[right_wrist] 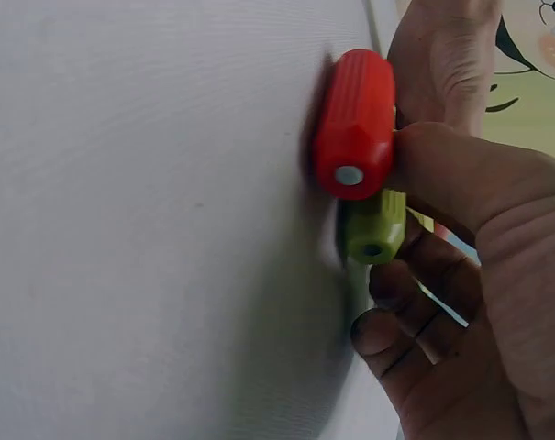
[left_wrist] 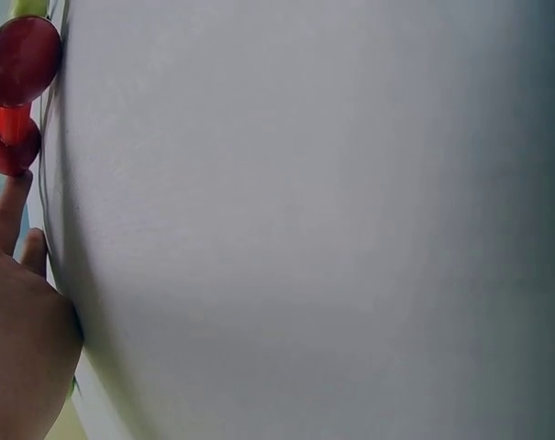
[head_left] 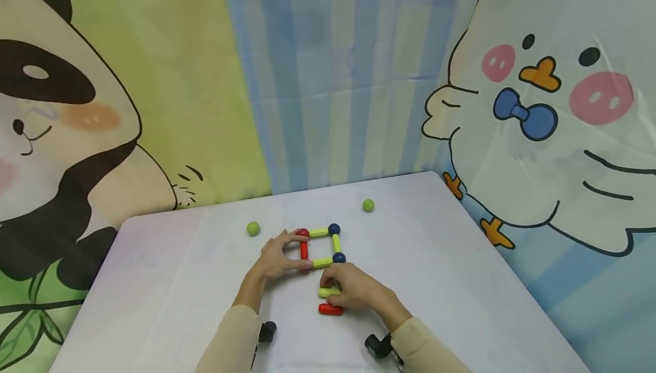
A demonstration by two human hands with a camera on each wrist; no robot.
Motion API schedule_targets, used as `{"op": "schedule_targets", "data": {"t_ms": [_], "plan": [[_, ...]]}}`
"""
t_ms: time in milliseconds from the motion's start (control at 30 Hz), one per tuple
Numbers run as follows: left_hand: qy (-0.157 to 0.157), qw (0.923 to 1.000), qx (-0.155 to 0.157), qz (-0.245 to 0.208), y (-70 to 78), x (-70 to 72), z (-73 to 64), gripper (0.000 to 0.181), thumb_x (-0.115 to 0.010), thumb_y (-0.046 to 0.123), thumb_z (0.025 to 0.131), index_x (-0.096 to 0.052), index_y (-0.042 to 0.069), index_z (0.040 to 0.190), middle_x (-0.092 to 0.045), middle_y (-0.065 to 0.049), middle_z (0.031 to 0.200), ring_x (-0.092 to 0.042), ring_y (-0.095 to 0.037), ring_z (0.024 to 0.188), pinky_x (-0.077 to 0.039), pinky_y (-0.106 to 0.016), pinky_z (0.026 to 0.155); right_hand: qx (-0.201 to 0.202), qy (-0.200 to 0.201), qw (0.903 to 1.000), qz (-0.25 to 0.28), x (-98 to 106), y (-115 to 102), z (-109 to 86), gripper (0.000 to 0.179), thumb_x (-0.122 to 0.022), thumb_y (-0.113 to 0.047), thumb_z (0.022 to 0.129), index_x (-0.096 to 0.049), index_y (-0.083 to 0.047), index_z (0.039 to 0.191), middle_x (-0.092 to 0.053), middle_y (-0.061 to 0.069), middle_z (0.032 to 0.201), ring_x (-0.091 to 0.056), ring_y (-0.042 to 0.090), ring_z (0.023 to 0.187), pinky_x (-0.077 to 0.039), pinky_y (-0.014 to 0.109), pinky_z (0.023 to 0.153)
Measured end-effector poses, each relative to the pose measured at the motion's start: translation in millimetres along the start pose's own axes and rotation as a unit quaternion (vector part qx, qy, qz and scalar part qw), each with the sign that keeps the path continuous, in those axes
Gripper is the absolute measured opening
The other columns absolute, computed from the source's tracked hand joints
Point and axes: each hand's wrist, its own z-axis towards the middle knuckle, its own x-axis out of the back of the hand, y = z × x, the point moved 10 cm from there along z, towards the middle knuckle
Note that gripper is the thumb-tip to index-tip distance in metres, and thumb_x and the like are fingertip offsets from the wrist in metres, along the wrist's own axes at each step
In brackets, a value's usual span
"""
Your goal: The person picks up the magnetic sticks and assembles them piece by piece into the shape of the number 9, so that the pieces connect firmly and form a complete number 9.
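A small square of magnetic sticks and balls lies on the white table. Its left side is a red stick [head_left: 304,250] between two red balls [left_wrist: 22,60]; yellow-green sticks [head_left: 322,262] and two dark blue balls [head_left: 334,229] form the rest. My left hand [head_left: 275,258] holds that red side, a finger at the far red ball and the thumb by the near one. Just in front of the square, my right hand [head_left: 359,289] pinches a separate yellow-green stick [right_wrist: 376,234] between thumb and fingers. A loose red stick [right_wrist: 355,124] with a metal end lies alongside, right by the thumb.
Two light green balls rest farther back, one green ball [head_left: 253,228] left of the square and another green ball [head_left: 368,205] to its right. The white table [head_left: 205,282] meets a cartoon-printed curtain [head_left: 328,77] at its far edge. Black wrist cameras [head_left: 378,345] hang below both forearms.
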Motion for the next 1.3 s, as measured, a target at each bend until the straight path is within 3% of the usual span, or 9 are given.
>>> {"op": "schedule_targets", "data": {"t_ms": [233,467,667,1100,1300], "plan": [[0.000,1.0000,-0.001,0.004,-2.3,-1.7,-0.9,0.063,-0.092,0.047,0.072,-0.069,0.036,0.130,-0.043,-0.005,0.161,-0.015,-0.036,0.158,-0.003,-0.070,0.120,-0.002,0.012,0.9996,-0.024,1,4,-0.9,0.016,-0.077,-0.022,0.090,-0.070,-0.025,0.105,-0.061,-0.018,0.094,-0.055,0.004,0.084,-0.048,0.022,0.079],[0.000,1.0000,-0.006,0.007,-3.4,0.7,-3.6,0.063,-0.092,0.047,0.073,-0.069,0.035,0.130,-0.044,-0.003,0.161,-0.016,-0.036,0.158,-0.001,-0.067,0.122,-0.026,0.039,0.9983,0.035,7,7,-8.6,0.021,-0.074,-0.022,0.089,-0.071,-0.024,0.109,-0.062,-0.015,0.089,-0.056,0.004,0.078,-0.049,0.022,0.071],[0.000,1.0000,-0.009,0.003,-1.2,0.1,-2.4,0.062,-0.092,0.046,0.073,-0.069,0.035,0.130,-0.044,-0.002,0.161,-0.017,-0.034,0.158,0.001,-0.064,0.123,-0.024,0.056,0.9957,0.070,14,11,-15.6,0.018,-0.072,-0.023,0.092,-0.070,-0.024,0.110,-0.064,-0.014,0.092,-0.059,0.004,0.082,-0.052,0.023,0.073],[0.001,0.9999,0.011,0.008,-2.4,-2.3,0.4,0.065,-0.091,0.050,0.072,-0.068,0.037,0.131,-0.038,-0.013,0.163,-0.013,-0.045,0.156,-0.006,-0.074,0.117,-0.034,0.100,0.9889,0.105,26,22,-29.0,0.020,-0.072,-0.029,0.096,-0.066,-0.018,0.112,-0.066,-0.009,0.097,-0.061,0.007,0.078,-0.051,0.023,0.070],[0.001,1.0000,0.004,0.008,-3.3,-0.5,1.0,0.067,-0.091,0.049,0.072,-0.068,0.033,0.132,-0.043,-0.012,0.161,-0.017,-0.037,0.157,-0.003,-0.067,0.122,-0.046,0.114,0.9827,0.139,27,25,-30.4,0.022,-0.073,-0.031,0.096,-0.066,-0.016,0.110,-0.065,-0.006,0.095,-0.063,0.008,0.074,-0.051,0.023,0.064]]}}
